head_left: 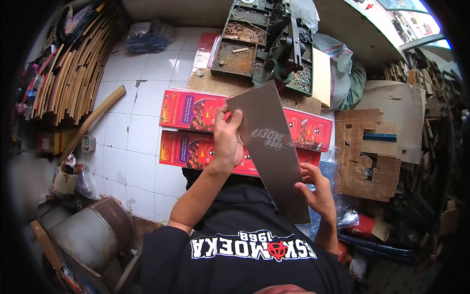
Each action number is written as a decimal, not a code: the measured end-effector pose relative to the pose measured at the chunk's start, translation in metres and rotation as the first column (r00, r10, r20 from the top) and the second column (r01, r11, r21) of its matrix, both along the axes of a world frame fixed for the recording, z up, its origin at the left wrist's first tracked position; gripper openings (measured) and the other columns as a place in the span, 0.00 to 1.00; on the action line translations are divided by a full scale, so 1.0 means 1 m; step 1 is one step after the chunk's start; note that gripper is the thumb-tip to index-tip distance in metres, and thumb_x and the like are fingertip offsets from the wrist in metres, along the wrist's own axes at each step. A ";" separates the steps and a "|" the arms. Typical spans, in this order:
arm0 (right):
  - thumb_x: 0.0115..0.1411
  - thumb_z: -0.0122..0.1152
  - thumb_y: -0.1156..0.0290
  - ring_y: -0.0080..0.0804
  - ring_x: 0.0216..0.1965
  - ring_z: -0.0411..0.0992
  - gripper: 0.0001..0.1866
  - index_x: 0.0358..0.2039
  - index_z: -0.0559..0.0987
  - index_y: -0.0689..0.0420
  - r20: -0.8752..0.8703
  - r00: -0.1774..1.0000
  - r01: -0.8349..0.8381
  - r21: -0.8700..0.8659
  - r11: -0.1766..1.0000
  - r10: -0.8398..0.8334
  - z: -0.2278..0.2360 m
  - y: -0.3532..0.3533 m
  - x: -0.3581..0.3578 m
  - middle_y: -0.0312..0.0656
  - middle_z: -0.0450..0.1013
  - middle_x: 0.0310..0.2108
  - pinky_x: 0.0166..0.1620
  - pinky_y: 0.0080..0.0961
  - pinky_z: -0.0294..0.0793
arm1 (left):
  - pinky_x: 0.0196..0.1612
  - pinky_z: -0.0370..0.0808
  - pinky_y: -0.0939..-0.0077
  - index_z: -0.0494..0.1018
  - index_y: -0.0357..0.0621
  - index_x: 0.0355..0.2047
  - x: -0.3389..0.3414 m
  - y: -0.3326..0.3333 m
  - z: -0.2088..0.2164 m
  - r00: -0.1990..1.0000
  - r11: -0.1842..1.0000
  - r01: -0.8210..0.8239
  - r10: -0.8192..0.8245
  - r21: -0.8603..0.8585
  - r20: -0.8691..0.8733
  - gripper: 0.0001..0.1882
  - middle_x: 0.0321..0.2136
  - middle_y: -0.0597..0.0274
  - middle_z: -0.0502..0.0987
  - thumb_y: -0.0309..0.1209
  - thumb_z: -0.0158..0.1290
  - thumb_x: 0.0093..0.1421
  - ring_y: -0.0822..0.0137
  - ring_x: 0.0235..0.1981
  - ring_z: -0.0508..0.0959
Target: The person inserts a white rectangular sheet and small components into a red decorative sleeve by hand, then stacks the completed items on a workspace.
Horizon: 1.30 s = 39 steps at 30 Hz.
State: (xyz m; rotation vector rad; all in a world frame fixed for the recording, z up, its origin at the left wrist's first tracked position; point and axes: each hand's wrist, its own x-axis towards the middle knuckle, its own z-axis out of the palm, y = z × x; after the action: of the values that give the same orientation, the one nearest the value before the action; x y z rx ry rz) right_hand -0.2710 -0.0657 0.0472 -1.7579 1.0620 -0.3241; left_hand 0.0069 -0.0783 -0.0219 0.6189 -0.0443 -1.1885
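Note:
My left hand (229, 137) grips a long, glossy grey-brown flat sheet (271, 142) by its left edge, thumb on the front face and the other fingers mostly hidden behind. The sheet hangs tilted in front of my chest and mirrors the white print of my black shirt. At its lower right edge is my right hand (318, 191), fingers loosely bent and apart, the thumb tip overlapping the edge; whether it presses on the sheet is unclear. Behind lie red printed panels (177, 147) with food pictures, in two rows, partly covered by the sheet.
A dark green hand press (286, 54) stands beyond the panels, beside a divided metal tray (235, 56) of small parts. Stacked brown boards (73, 78) lean at the left near a curved wooden stick (93, 122). Cut cardboard (352, 157) lies right; a metal drum (93, 235) sits lower left.

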 end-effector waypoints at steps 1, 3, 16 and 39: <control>0.62 0.65 0.78 0.29 0.40 0.78 0.31 0.64 0.65 0.60 -0.087 0.993 0.069 -0.090 0.994 -0.077 -0.009 0.003 0.001 0.45 0.79 0.39 0.46 0.27 0.76 | 0.53 0.80 0.66 0.62 0.45 0.52 -0.008 0.003 -0.003 0.999 0.999 0.050 -0.050 0.003 0.007 0.14 0.46 0.55 0.78 0.27 0.52 0.70 0.65 0.48 0.80; 0.64 0.62 0.79 0.24 0.34 0.73 0.28 0.64 0.66 0.59 0.054 0.978 0.205 -0.077 0.976 -0.201 -0.034 0.014 -0.002 0.41 0.76 0.33 0.40 0.24 0.73 | 0.54 0.79 0.65 0.61 0.45 0.53 -0.027 0.007 -0.016 0.992 0.992 0.115 -0.117 0.058 0.042 0.14 0.46 0.54 0.77 0.28 0.51 0.71 0.63 0.50 0.79; 0.66 0.61 0.74 0.21 0.30 0.66 0.25 0.63 0.72 0.59 0.062 0.897 0.442 -0.174 0.880 -0.439 -0.078 -0.021 0.008 0.40 0.73 0.29 0.37 0.19 0.70 | 0.32 0.83 0.76 0.61 0.37 0.63 -0.010 -0.049 -0.051 0.773 0.906 0.322 -0.419 0.274 0.476 0.25 0.41 0.55 0.82 0.26 0.52 0.67 0.71 0.38 0.82; 0.66 0.60 0.76 0.23 0.37 0.74 0.23 0.62 0.73 0.61 0.048 0.897 0.440 -0.186 0.878 -0.440 -0.097 -0.037 0.013 0.51 0.81 0.42 0.45 0.24 0.75 | 0.30 0.83 0.78 0.57 0.40 0.68 -0.005 -0.062 -0.059 0.746 0.920 0.269 -0.387 0.286 0.542 0.32 0.33 0.59 0.82 0.24 0.53 0.64 0.75 0.34 0.81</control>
State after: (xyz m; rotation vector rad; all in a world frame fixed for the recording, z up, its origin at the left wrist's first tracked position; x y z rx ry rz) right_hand -0.2577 -0.1025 -0.0495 -1.6637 1.4690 -0.7346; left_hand 0.0014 -0.1407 -0.0809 1.1780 -0.6028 -1.3072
